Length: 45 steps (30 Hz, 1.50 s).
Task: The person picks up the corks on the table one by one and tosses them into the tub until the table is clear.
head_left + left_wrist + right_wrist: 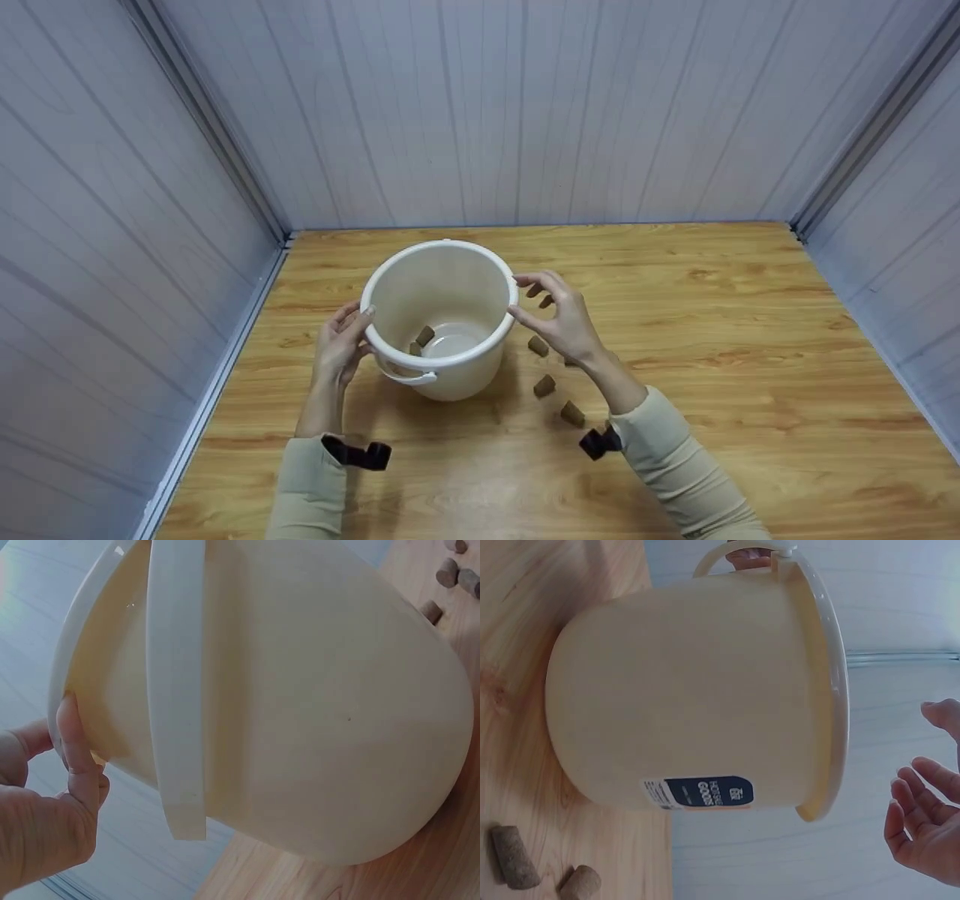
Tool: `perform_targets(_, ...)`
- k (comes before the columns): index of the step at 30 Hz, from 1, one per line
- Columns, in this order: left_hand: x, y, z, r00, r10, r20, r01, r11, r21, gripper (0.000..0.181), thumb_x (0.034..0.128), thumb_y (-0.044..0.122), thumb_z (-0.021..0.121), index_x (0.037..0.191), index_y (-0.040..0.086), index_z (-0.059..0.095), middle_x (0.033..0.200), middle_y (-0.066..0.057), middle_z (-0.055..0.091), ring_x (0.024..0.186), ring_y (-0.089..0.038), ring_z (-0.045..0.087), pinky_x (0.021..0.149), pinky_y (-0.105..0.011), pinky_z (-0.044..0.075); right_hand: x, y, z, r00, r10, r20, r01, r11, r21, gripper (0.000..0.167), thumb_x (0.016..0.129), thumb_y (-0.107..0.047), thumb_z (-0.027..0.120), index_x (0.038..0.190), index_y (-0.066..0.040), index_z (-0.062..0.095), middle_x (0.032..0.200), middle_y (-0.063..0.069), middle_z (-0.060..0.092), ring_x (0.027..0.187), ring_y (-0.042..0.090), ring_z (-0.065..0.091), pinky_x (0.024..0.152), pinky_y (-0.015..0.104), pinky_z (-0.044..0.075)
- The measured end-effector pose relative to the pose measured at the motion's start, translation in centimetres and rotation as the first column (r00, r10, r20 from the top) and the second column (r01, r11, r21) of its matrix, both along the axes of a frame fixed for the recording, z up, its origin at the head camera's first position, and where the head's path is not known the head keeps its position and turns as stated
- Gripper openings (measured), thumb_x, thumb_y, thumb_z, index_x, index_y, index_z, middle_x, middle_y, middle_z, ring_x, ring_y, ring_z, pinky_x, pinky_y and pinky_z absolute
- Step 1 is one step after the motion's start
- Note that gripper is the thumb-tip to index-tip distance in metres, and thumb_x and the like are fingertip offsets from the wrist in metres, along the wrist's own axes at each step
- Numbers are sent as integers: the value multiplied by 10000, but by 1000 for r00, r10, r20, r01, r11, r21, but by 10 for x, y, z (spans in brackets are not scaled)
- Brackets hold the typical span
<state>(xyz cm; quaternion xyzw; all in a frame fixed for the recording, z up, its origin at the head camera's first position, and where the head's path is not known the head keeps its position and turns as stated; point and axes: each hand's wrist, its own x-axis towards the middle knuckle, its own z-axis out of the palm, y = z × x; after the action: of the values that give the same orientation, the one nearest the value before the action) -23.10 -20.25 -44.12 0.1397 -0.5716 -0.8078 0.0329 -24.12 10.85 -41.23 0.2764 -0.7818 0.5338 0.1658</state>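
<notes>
Cream-white round plastic bucket (pixel 469 381), on the wood-patterned table (pixel 750 360); brown cork-like cylinders (pixel 544 386) to its right, two inside. Left hand (pixel 341 349) pinches its rim (pixel 442 363); right hand (pixel 564 322) spread, just beside it. Likely light, stiff, slightly slippery; best gripped at opposite rim sides.

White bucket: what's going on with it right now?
A person's left hand grips the white bucket by its rim. The right hand is at the opposite side, its fingers apart from the rim. Two corks show inside the bucket, and more lie on the wooden table beside it.
</notes>
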Motion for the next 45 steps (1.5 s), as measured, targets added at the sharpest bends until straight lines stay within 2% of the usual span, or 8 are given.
perform_targets(5, 1, 0, -1, 1000, -6, -16, 6, 1000, 3, 322, 970, -17, 530, 1262, -100, 422, 817, 4, 603, 586, -79, 570, 414, -167, 464, 3, 14, -6, 1000, -19, 4, 19, 1000, 11, 342, 831, -58, 766, 1136, 29, 640, 1062, 149, 637, 918, 298, 582, 724, 419, 491)
perform_targets(18, 0, -1, 0, 1000, -5, 8, 6, 1000, -20, 369, 976, 2, 539, 1306, -100, 409, 797, 22, 606, 595, -74, 570, 429, -166, 460, 9, 55, -27, 997, -72, 8, 71, 994, 78, 321, 814, -2, 765, 1116, 13, 657, 1057, 138, 641, 898, 330, 570, 727, 424, 485)
perform_targets(24, 0, -1, 0, 1000, 5, 12, -5, 1000, -20, 365, 976, 8, 543, 1304, -89, 417, 833, 26, 625, 621, -73, 591, 445, -169, 468, 13, 76, -42, 996, -94, 9, 92, 987, 130, 309, 823, -4, 755, 1116, 2, 657, 1067, 108, 638, 901, 243, 556, 726, 427, 476)
perform_targets(29, 1, 0, -1, 1000, -5, -11, 5, 1000, -13, 359, 978, 0, 526, 1302, -104, 410, 834, 16, 614, 615, -73, 582, 442, -163, 469, 15, 93, -57, 995, -96, -21, 98, 981, 168, 285, 812, -15, 764, 1076, 21, 664, 1039, 117, 657, 871, 246, 573, 695, 426, 484)
perform_targets(35, 0, 0, -2, 1000, 4, -20, -4, 1000, -3, 334, 973, -8, 530, 1275, -104, 423, 824, 4, 607, 598, -73, 575, 423, -158, 461, 21, 108, -74, 993, -111, 29, 103, 973, 208, 278, 810, -22, 769, 1067, 20, 669, 1024, 151, 653, 866, 323, 569, 693, 364, 462)
perform_targets(41, 0, 1, -3, 1000, -1, -14, 1, 1000, -11, 354, 971, 5, 540, 1283, -108, 420, 840, 6, 616, 613, -77, 584, 428, -160, 467, 29, 123, -90, 991, -121, 62, 102, 965, 242, 256, 811, -31, 774, 1049, -19, 682, 987, 64, 653, 846, 231, 561, 665, 320, 460)
perform_targets(43, 0, 1, -3, 1000, 0, -13, -1, 1000, -12, 358, 970, 7, 543, 1286, -107, 422, 854, -1, 623, 609, -77, 583, 427, -160, 468, 31, 128, -95, 992, -108, 66, 88, 962, 260, 244, 815, -36, 772, 1040, -20, 679, 972, 87, 652, 840, 196, 556, 656, 343, 473)
perform_targets(45, 0, 0, -3, 1000, 2, -14, -2, 1000, -7, 363, 969, 6, 544, 1290, -110, 420, 856, -2, 628, 602, -75, 578, 425, -157, 466, 34, 133, -101, 993, -93, 74, 69, 959, 275, 236, 818, -31, 768, 1035, -26, 676, 968, 124, 649, 833, 213, 555, 647, 373, 480)
